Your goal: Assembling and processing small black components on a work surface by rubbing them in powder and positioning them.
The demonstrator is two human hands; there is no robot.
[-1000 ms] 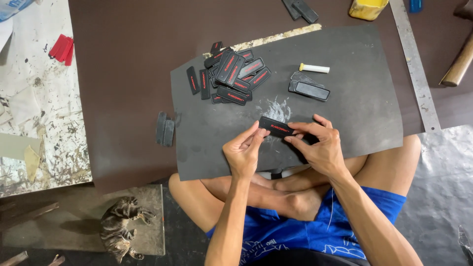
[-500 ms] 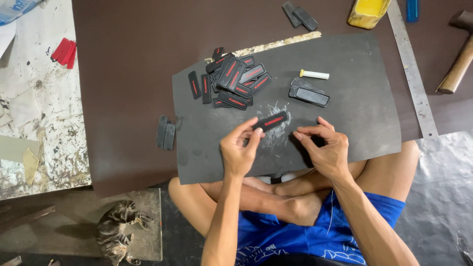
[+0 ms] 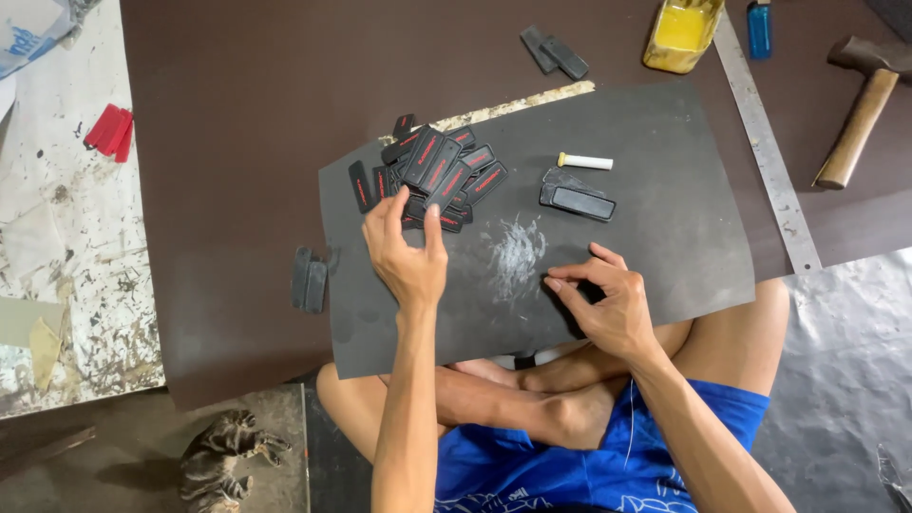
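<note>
Black tags pile point(image 3: 437, 176), touching left hand point(image 3: 407, 252)

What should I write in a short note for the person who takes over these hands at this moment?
Left hand: reaches into the pile of black tags with red marks, fingers over its near edge; whether it grips one cannot be told.
Right hand: holds nothing, fingertips resting on the dark grey sheet beside the white scuffed patch.
On the sheet: white chalk stick, a plain black tag.
Off the sheet: two dark pieces at its left edge, two more at the top.
Done: many tags lie in the pile.
Left: the plain tag and the loose pieces lie apart from it.
</note>
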